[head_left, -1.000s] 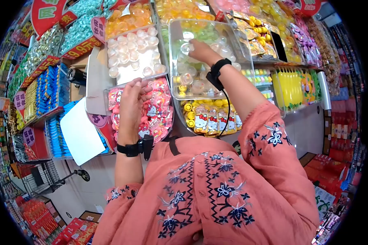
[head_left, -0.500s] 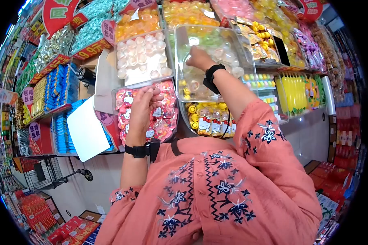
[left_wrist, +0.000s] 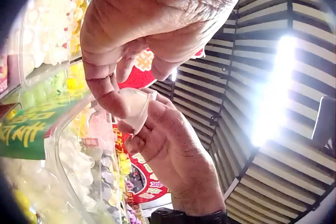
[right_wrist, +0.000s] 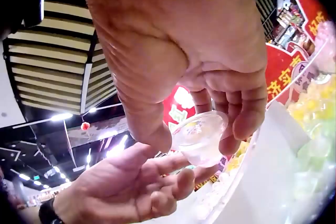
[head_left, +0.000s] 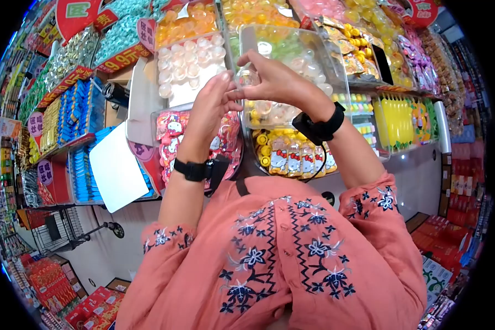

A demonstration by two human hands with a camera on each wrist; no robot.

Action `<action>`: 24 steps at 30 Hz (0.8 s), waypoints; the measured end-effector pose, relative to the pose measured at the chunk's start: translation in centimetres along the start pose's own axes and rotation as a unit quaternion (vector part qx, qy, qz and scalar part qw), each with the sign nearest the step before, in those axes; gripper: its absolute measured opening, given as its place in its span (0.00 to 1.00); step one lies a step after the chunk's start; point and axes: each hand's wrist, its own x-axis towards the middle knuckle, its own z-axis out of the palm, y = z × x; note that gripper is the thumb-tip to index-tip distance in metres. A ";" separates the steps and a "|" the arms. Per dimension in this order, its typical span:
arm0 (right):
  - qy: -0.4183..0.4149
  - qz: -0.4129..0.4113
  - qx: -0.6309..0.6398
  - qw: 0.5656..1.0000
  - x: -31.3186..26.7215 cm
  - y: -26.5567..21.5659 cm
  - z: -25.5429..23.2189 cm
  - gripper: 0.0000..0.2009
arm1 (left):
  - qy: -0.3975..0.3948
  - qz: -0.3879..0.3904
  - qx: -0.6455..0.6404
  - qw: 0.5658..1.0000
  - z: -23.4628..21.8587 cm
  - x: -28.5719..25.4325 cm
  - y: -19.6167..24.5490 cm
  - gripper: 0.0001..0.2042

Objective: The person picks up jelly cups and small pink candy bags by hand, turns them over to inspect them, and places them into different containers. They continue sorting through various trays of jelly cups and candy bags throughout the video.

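Observation:
My right hand (head_left: pixel 278 82) pinches a small clear jelly cup (right_wrist: pixel 199 139) between thumb and fingers, with its rim turned up in the right wrist view. My left hand (head_left: pixel 206 113) is right beside the cup, its fingers loosely bent. In the left wrist view, a left fingertip is at the side of the cup (left_wrist: pixel 137 109). Both hands are above the display bins. Behind the right hand stands a clear bin (head_left: pixel 344 77) with jelly cups. Pink Hello Kitty packets (head_left: pixel 225 140) lie below the left hand.
A bin of pale jelly cups (head_left: pixel 192 69) is at the back left, with orange cups (head_left: pixel 187 22) beyond. Yellow Hello Kitty packets (head_left: pixel 297 159) fill the front bin. A white sheet (head_left: pixel 118 168) hangs at the left, and a dark phone (head_left: pixel 380 63) lies at the right.
My right hand has come out of the clear bin and moved left with a jelly cup. My left hand has risen to meet it.

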 end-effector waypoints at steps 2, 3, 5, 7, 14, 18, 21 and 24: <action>-0.019 0.016 -0.023 0.999 -0.2 -1.8 0.1 0.29 | -0.029 -0.014 -0.019 0.999 -0.7 0.3 -0.7 0.17; 0.001 -0.013 -0.013 1.000 -0.2 -1.3 0.7 0.29 | -0.045 -0.019 -0.029 0.998 -0.9 0.3 -0.8 0.16; 0.043 -0.074 0.002 0.996 -0.2 0.3 1.7 0.29 | -0.042 -0.020 -0.066 0.997 -1.3 0.1 -0.7 0.15; 0.024 -0.022 0.059 0.998 -0.6 -0.6 1.5 0.28 | -0.043 -0.023 -0.109 0.993 -2.1 0.1 -0.9 0.15; 0.049 0.024 0.170 0.984 0.1 0.2 3.9 0.25 | -0.043 0.013 -0.193 0.980 -2.7 -0.7 -0.8 0.18; 0.052 0.036 0.208 0.976 0.9 0.7 5.0 0.20 | -0.037 0.020 -0.232 0.972 -3.2 -0.9 -1.1 0.19; 0.045 0.055 0.240 0.968 1.3 0.1 5.5 0.17 | -0.031 0.008 -0.246 0.969 -4.1 -1.0 -1.6 0.20; 0.011 0.093 0.259 0.961 1.7 0.0 5.6 0.16 | -0.023 0.002 -0.249 0.968 -4.5 -1.3 -1.8 0.20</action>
